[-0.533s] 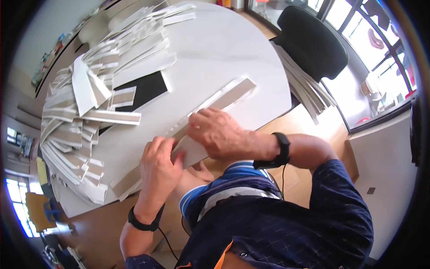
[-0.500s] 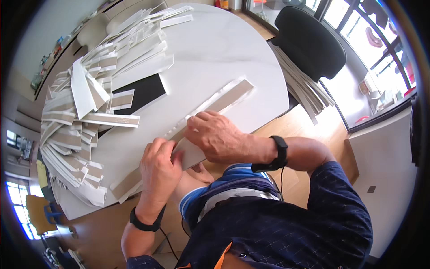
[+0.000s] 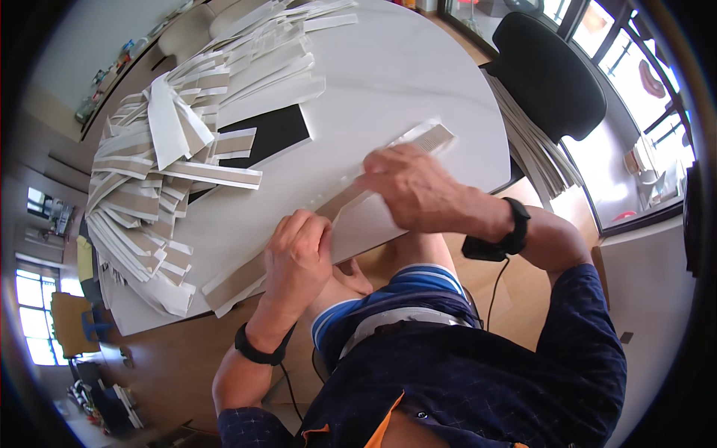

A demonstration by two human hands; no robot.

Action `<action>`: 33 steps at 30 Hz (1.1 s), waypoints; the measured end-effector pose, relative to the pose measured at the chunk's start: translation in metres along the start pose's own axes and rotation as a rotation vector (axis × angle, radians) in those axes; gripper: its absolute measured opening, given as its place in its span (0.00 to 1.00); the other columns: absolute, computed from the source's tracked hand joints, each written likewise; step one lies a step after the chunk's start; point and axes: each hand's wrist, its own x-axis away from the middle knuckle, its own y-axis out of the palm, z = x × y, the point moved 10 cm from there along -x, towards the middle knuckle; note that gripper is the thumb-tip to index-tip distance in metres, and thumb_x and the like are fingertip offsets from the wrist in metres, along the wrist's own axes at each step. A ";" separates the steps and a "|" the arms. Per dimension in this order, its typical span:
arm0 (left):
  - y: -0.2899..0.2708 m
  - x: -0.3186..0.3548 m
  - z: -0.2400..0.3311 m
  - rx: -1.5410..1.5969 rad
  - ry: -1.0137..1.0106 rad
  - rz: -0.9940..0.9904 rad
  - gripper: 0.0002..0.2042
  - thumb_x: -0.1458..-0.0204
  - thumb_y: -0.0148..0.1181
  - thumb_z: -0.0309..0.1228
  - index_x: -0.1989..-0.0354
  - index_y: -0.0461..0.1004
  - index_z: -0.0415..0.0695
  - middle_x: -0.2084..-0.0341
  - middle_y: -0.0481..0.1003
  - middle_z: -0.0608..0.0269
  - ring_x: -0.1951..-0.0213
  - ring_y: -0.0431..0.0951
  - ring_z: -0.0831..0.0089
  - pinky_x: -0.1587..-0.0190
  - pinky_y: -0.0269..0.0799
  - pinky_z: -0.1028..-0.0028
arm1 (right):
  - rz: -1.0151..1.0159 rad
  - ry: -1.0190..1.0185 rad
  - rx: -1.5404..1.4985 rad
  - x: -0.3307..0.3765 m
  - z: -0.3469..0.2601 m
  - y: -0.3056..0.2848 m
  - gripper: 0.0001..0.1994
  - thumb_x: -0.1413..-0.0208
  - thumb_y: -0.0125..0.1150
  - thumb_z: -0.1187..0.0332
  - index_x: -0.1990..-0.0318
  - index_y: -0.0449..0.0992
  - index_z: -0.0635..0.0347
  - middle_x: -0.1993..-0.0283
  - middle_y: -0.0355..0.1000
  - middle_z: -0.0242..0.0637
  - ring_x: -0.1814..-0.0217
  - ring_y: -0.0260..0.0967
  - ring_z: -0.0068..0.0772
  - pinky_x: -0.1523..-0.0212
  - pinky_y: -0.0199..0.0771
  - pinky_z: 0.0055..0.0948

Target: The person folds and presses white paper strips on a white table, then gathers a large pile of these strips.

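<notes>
The right hand (image 3: 414,187) lies palm down on a long cardboard strip (image 3: 351,196), fingers bent and pressing on its upper half; whether the fingers curl around the edge cannot be told. The left hand (image 3: 297,250) presses on the lower half of the same strip, fingers curled over the edge nearest the person. Each wrist carries a black band. The strip lies diagonally across the near part of a round white table (image 3: 403,75), its brown lower end (image 3: 228,282) reaching the table's near rim and its pale upper end (image 3: 429,136) pointing toward a black chair (image 3: 549,75).

Compared with the frame half a second earlier, the right hand has shifted farther up the strip toward its upper end; the left hand holds nearly the same place. The strip lies at the same angle.

A black rectangular sheet (image 3: 272,134) lies flat just beyond the strip. To the person's left, a large heap of white and brown strips (image 3: 157,172) covers the table from the far rim to the near rim; some overhang the edge. A second stack of pale sheets (image 3: 534,153) leans beside the chair, off the table.

Bare tabletop lies between the strip, the black sheet and the far right rim.
</notes>
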 end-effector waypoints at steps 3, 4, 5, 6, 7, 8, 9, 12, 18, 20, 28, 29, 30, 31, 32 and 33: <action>0.001 -0.004 -0.003 0.035 -0.072 -0.022 0.03 0.48 0.66 0.20 0.67 0.79 0.41 0.67 0.78 0.57 0.63 0.80 0.52 0.59 0.76 0.57 | -0.050 0.070 0.121 0.013 0.017 -0.006 0.17 0.49 0.64 0.80 0.51 0.84 0.60 0.49 0.77 0.44 0.45 0.75 0.49 0.42 0.76 0.46; 0.003 -0.005 -0.006 0.066 -0.116 -0.027 0.03 0.48 0.67 0.22 0.67 0.79 0.42 0.67 0.78 0.58 0.62 0.79 0.53 0.59 0.76 0.57 | -0.044 0.066 0.114 0.015 0.019 -0.006 0.18 0.49 0.64 0.82 0.50 0.84 0.59 0.49 0.77 0.43 0.45 0.75 0.48 0.42 0.76 0.46; 0.006 -0.007 -0.005 0.065 -0.120 -0.029 0.03 0.48 0.67 0.22 0.67 0.79 0.42 0.67 0.78 0.58 0.62 0.79 0.53 0.59 0.76 0.57 | -0.079 0.091 0.105 0.018 0.023 -0.001 0.19 0.49 0.64 0.83 0.49 0.84 0.58 0.49 0.77 0.42 0.44 0.75 0.48 0.41 0.76 0.46; 0.008 -0.008 -0.006 0.036 -0.142 -0.029 0.03 0.48 0.68 0.23 0.67 0.79 0.42 0.67 0.78 0.58 0.62 0.80 0.52 0.59 0.76 0.57 | -0.039 0.058 0.100 0.019 0.021 -0.004 0.19 0.49 0.64 0.83 0.49 0.84 0.58 0.49 0.77 0.42 0.44 0.75 0.48 0.41 0.76 0.46; 0.010 -0.009 -0.005 0.002 -0.153 -0.032 0.03 0.48 0.68 0.24 0.67 0.79 0.42 0.66 0.78 0.58 0.62 0.80 0.52 0.58 0.76 0.57 | -0.062 0.073 0.087 0.020 0.023 0.000 0.20 0.49 0.65 0.84 0.48 0.84 0.58 0.48 0.77 0.42 0.44 0.75 0.48 0.41 0.76 0.47; 0.011 -0.010 -0.007 -0.005 -0.168 -0.031 0.03 0.48 0.68 0.24 0.67 0.79 0.42 0.66 0.78 0.58 0.62 0.80 0.52 0.58 0.76 0.57 | -0.053 0.074 0.073 0.020 0.024 -0.001 0.20 0.48 0.65 0.84 0.48 0.84 0.57 0.48 0.77 0.42 0.44 0.75 0.47 0.41 0.75 0.47; 0.012 -0.011 -0.008 -0.005 -0.185 -0.035 0.03 0.48 0.68 0.23 0.66 0.80 0.42 0.66 0.78 0.57 0.61 0.80 0.52 0.58 0.76 0.58 | -0.079 0.085 0.065 0.019 0.026 0.002 0.20 0.48 0.65 0.84 0.48 0.84 0.57 0.48 0.77 0.42 0.44 0.75 0.47 0.41 0.75 0.47; 0.017 -0.013 -0.007 -0.022 -0.167 -0.037 0.02 0.47 0.66 0.21 0.66 0.80 0.40 0.66 0.78 0.56 0.62 0.80 0.52 0.58 0.76 0.59 | -0.067 0.074 0.086 0.018 0.026 0.000 0.20 0.48 0.65 0.84 0.48 0.84 0.57 0.48 0.77 0.43 0.43 0.75 0.48 0.40 0.75 0.47; 0.018 -0.013 0.012 0.007 0.030 -0.092 0.03 0.46 0.64 0.18 0.65 0.79 0.38 0.65 0.79 0.54 0.61 0.80 0.50 0.58 0.77 0.58 | -0.087 0.088 0.088 0.021 0.030 0.004 0.20 0.49 0.67 0.83 0.48 0.85 0.57 0.48 0.77 0.43 0.44 0.75 0.47 0.39 0.75 0.47; 0.017 -0.014 0.020 0.055 0.080 -0.105 0.04 0.47 0.65 0.18 0.65 0.79 0.38 0.64 0.79 0.54 0.61 0.80 0.51 0.57 0.77 0.58 | 0.022 -0.017 0.100 0.021 0.020 -0.005 0.17 0.56 0.68 0.77 0.55 0.84 0.58 0.53 0.74 0.42 0.47 0.73 0.47 0.45 0.75 0.43; 0.025 -0.021 0.013 -0.035 -0.067 -0.059 0.05 0.48 0.66 0.19 0.64 0.80 0.39 0.64 0.79 0.56 0.60 0.80 0.52 0.57 0.77 0.59 | -0.045 0.050 0.119 0.024 0.017 -0.003 0.19 0.53 0.70 0.76 0.49 0.83 0.58 0.50 0.74 0.42 0.45 0.73 0.47 0.44 0.75 0.43; 0.025 -0.022 0.011 -0.038 -0.064 -0.053 0.05 0.48 0.66 0.19 0.64 0.80 0.39 0.64 0.79 0.56 0.60 0.80 0.52 0.57 0.77 0.59 | -0.113 0.126 0.121 0.026 0.022 0.003 0.23 0.51 0.73 0.78 0.44 0.83 0.56 0.46 0.76 0.42 0.43 0.74 0.46 0.43 0.75 0.44; 0.023 -0.025 0.009 -0.079 -0.032 -0.037 0.04 0.48 0.66 0.20 0.65 0.79 0.40 0.64 0.78 0.56 0.60 0.80 0.52 0.56 0.77 0.59 | -0.085 0.094 0.117 0.026 0.017 0.001 0.23 0.51 0.73 0.78 0.44 0.83 0.56 0.46 0.76 0.42 0.43 0.74 0.46 0.43 0.75 0.44; 0.021 -0.027 0.008 -0.121 0.001 -0.020 0.03 0.49 0.66 0.21 0.67 0.79 0.41 0.65 0.78 0.57 0.59 0.79 0.52 0.55 0.76 0.58 | -0.104 0.110 0.135 0.026 0.016 0.002 0.23 0.50 0.74 0.76 0.43 0.83 0.56 0.46 0.76 0.42 0.43 0.74 0.46 0.43 0.75 0.44; 0.018 -0.030 0.007 -0.119 0.027 0.016 0.03 0.49 0.65 0.20 0.69 0.77 0.41 0.67 0.76 0.57 0.61 0.78 0.52 0.56 0.76 0.57 | -0.122 0.127 0.152 0.026 0.017 0.004 0.23 0.49 0.75 0.75 0.43 0.83 0.56 0.47 0.76 0.42 0.43 0.73 0.45 0.43 0.75 0.43; 0.018 -0.029 0.006 -0.120 0.033 0.010 0.03 0.49 0.65 0.20 0.69 0.77 0.41 0.67 0.76 0.57 0.61 0.78 0.52 0.56 0.76 0.57 | -0.122 0.132 0.147 0.026 0.017 0.004 0.23 0.49 0.75 0.75 0.43 0.83 0.56 0.47 0.76 0.42 0.43 0.73 0.45 0.43 0.75 0.43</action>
